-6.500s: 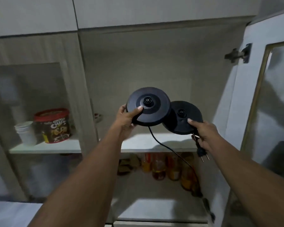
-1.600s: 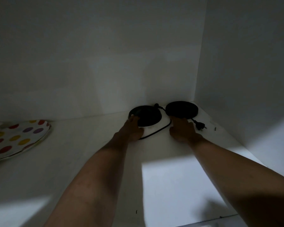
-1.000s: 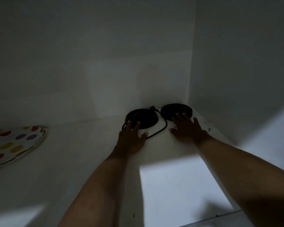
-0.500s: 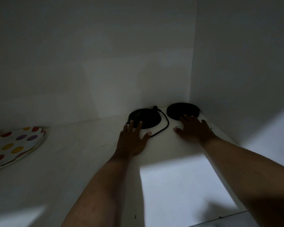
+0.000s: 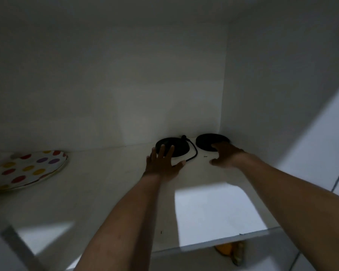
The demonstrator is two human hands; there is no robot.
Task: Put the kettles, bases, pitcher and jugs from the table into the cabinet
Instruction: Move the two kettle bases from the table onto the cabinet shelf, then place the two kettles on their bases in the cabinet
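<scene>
Two round black kettle bases lie flat on the white cabinet shelf (image 5: 106,192) in its back right corner. The left base (image 5: 179,146) has a black cord (image 5: 194,153) curling from its back round to the front. The right base (image 5: 207,142) sits against the side wall. My left hand (image 5: 161,163) hovers just in front of the left base, fingers spread, holding nothing. My right hand (image 5: 226,154) is just in front of the right base, fingers loosely curved and empty.
A white plate with coloured dots (image 5: 25,169) lies at the shelf's left end. The cabinet's back wall (image 5: 125,85) and right side wall (image 5: 262,94) close the corner. Below the shelf's front edge something orange (image 5: 226,250) shows on a lower level.
Both bases were carried to the shelf, set down and pushed into the back corner. Since then both hands have let go and drawn back a little towards me.
</scene>
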